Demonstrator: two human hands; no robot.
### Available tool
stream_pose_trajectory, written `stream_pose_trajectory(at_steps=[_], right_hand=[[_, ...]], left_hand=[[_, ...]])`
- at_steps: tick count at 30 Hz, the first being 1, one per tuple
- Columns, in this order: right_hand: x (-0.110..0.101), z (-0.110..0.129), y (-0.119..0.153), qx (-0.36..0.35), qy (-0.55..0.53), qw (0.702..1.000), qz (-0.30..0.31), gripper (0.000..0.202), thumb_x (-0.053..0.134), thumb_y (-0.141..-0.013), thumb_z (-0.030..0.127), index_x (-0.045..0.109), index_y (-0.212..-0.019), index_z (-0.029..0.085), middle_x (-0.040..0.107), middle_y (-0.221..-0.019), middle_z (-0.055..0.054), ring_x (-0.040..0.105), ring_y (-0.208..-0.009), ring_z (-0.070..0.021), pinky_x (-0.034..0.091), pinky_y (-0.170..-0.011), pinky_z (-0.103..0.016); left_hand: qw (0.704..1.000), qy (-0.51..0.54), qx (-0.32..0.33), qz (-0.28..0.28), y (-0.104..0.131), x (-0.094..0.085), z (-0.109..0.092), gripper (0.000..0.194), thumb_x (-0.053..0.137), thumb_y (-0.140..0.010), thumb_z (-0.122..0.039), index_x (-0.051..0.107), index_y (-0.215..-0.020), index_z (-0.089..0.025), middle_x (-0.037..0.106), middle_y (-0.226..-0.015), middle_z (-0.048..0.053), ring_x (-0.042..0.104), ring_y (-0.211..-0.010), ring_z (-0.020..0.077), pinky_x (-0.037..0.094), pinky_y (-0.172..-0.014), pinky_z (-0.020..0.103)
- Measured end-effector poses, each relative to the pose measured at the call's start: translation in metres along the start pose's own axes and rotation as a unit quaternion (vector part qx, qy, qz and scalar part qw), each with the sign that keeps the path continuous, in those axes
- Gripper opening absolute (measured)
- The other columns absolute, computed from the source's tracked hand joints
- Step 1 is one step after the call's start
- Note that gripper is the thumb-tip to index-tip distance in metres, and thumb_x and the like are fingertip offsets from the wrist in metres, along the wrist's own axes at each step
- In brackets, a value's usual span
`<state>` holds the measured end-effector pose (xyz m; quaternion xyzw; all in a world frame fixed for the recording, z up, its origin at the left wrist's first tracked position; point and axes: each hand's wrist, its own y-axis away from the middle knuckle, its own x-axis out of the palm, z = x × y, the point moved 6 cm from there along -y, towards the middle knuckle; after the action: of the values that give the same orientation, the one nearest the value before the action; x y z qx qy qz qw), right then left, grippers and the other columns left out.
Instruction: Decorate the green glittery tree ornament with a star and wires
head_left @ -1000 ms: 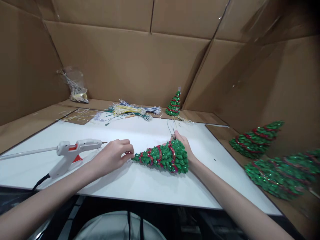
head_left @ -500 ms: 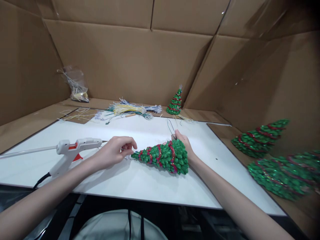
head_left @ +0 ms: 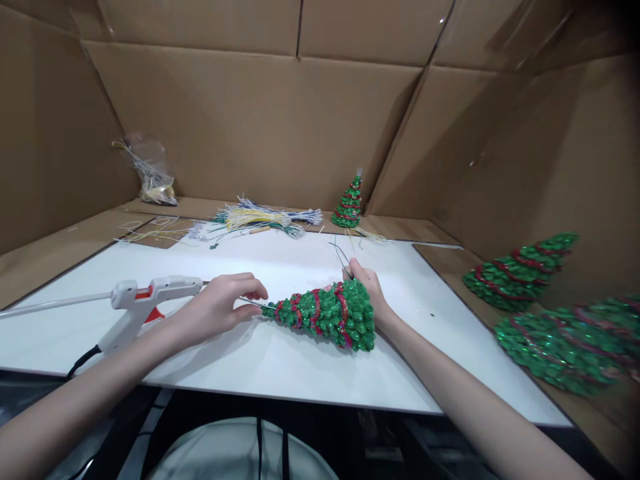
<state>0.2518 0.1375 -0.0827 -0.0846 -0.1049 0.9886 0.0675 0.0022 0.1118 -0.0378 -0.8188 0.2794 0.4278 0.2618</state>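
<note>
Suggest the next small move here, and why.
Probably close the left hand gently on the dark wire at the held tree's tip: the wire reaches into that hand's open grasp, and the right hand supports the tree's wide end. Whether the wire is already touched is unclear.

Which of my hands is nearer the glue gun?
Left. Your left hand is close by the glue gun; your right hand is farther off, at the held tree's wide end.

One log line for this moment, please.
central green tree: sideways | left hand: at its tip | right hand: at its base | glue gun: left of hands
</note>
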Motion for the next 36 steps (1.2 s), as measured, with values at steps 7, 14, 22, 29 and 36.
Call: stream_pose_trajectory(at_steps=[7, 14, 22, 29, 36], right_hand=[[0.001, 0.000, 0.000, -0.004, -0.003, 1.000, 0.006, 0.055, 0.041, -0.082, 0.063, 0.034, -0.047, 0.022, 0.024, -0.047, 0.006, 0.022, -0.045, -0.0098, 0.020, -0.045, -0.028], [-0.001, 0.002, 0.001, -0.014, 0.012, 1.000, 0.015, 0.053, 0.041, -0.083, 0.063, 0.035, -0.049, 0.022, 0.024, -0.047, 0.006, 0.023, -0.045, -0.0101, 0.020, -0.044, -0.027], [-0.001, 0.006, 0.001, -0.025, 0.032, 0.999, 0.021, 0.053, 0.040, -0.082, 0.065, 0.036, -0.051, 0.022, 0.029, -0.046, 0.005, 0.027, -0.046, -0.0114, 0.024, -0.045, -0.027], [-0.004, 0.006, 0.000, -0.041, 0.046, 0.998, 0.020, 0.053, 0.042, -0.083, 0.063, 0.039, -0.050, 0.021, 0.034, -0.048, 0.004, 0.032, -0.049, -0.0121, 0.027, -0.049, -0.027], [-0.006, 0.004, -0.001, -0.049, 0.047, 0.998, 0.015, 0.052, 0.042, -0.085, 0.059, 0.042, -0.051, 0.020, 0.035, -0.051, 0.003, 0.032, -0.051, -0.0120, 0.027, -0.051, -0.027]], left_hand=[[0.998, -0.060, -0.009, -0.016, 0.006, -0.002, 0.010, 0.015, 0.048, -0.088, -0.017, 0.063, -0.084, -0.019, 0.064, -0.088, 0.002, 0.059, -0.079, 0.0146, 0.041, -0.071, 0.024], [0.998, -0.031, 0.038, -0.035, -0.005, 0.006, -0.003, 0.017, 0.052, -0.083, -0.006, 0.064, -0.082, -0.018, 0.065, -0.082, 0.000, 0.058, -0.073, 0.0113, 0.040, -0.067, 0.020], [0.995, -0.039, 0.076, -0.047, -0.016, 0.011, -0.020, 0.016, 0.059, -0.078, -0.003, 0.065, -0.080, -0.017, 0.062, -0.077, -0.001, 0.057, -0.067, 0.0095, 0.040, -0.062, 0.018], [0.989, -0.077, 0.099, -0.080, -0.009, 0.010, -0.019, 0.015, 0.061, -0.080, -0.008, 0.062, -0.067, -0.015, 0.057, -0.080, -0.001, 0.054, -0.062, 0.0069, 0.040, -0.060, 0.018], [0.981, -0.113, 0.131, -0.091, 0.003, 0.017, -0.018, 0.017, 0.051, -0.087, -0.011, 0.064, -0.077, -0.016, 0.061, -0.086, 0.002, 0.057, -0.071, 0.0102, 0.041, -0.064, 0.020]])
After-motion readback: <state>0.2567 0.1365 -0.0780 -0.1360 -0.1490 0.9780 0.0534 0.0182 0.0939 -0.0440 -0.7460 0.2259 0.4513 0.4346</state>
